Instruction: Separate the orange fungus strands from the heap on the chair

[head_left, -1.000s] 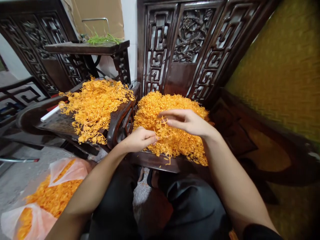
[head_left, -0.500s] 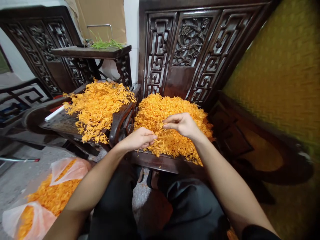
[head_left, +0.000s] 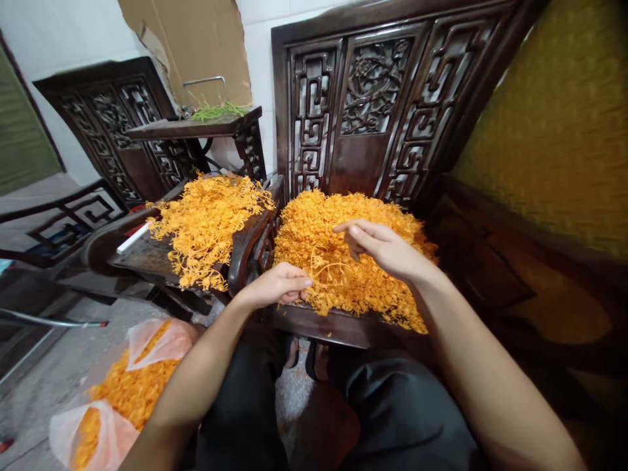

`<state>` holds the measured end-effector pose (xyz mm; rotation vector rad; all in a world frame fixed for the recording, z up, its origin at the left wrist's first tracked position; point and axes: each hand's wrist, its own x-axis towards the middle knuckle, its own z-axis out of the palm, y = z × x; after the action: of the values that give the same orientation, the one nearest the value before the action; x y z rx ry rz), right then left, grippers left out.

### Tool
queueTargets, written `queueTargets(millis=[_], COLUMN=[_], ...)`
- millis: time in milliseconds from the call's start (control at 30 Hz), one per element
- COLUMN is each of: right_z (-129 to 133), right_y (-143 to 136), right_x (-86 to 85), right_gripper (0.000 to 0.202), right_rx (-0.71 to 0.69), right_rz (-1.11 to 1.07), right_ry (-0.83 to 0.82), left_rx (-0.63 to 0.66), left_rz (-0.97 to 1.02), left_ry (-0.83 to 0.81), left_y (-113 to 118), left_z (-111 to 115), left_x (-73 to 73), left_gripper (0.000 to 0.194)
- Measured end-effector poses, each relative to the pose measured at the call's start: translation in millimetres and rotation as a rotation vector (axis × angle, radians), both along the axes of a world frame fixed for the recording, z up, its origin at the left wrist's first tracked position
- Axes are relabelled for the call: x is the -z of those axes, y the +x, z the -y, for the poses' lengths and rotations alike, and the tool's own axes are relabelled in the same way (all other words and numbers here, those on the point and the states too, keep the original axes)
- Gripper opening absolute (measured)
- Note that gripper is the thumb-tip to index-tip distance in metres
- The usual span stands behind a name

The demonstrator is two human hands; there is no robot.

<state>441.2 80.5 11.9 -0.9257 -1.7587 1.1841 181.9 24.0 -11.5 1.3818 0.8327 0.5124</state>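
In front of me a big heap of orange, stringy, flower-like pieces [head_left: 343,216] covers the seat of a dark carved wooden chair. My left hand [head_left: 282,284] is closed, pinching the end of one orange branching sprig [head_left: 328,273] between thumb and fingers at the heap's front. Thin curved strands of the sprig spread to the right over the heap. My right hand [head_left: 375,243] hovers above the heap, apart from the sprig. Its index finger reaches out to the left while the other fingers curl loosely, and nothing shows in it.
Another orange pile [head_left: 209,229] lies on a chair to the left, beside a white stick [head_left: 133,238]. Green stems [head_left: 218,111] lie on a small dark stand [head_left: 196,127]. On the floor at lower left sits an opened plastic bag [head_left: 112,428] of orange pieces.
My right hand has come away from the sprig, moving right and loosening its fingers. My left hand keeps its pinch. The whole view has shifted slightly.
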Motion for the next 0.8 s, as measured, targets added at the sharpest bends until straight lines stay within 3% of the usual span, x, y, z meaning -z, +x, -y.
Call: queueTargets(millis=[100,200,433,533,667,800], right_z=[15.8,17.5,13.2,9.3,-10.1,-55.2], right_y=[-13.1,-21.3,-29.1,-28.9,-11.1,42.5], right_x=[-15.1,-16.2,-6.1,0.1,9.1,16.1], right_gripper=[0.048,0.048,0.039,0.038,0.04,0.038], right_rx=[-0.103,-0.133,-0.224,-0.135,-0.036,0.424], right_rz=[0.277,0.418,0.296,0.233,0.051,-0.306], right_ry=[0.113,0.159,0.166,0.14,-0.037,-0.015], left_rx=[0.015,0.018,0.011,0.002,0.014,0.086], left_rz=[-0.038,-0.032,-0.025,0.028,0.055,0.023], left_ry=[0.028,0.031,0.03,0.024,-0.041,-0.057], left_y=[1.5,3.8,5.8,6.4,4.5,-1.9], left_z=[0.1,1.5,0.6,-3.2,-4.7,0.6], left_x=[-1.7,-3.6,-3.8,-4.3,-5.5,-3.4], left_gripper=[0.048,0.049,0.048,0.046,0.045,0.043])
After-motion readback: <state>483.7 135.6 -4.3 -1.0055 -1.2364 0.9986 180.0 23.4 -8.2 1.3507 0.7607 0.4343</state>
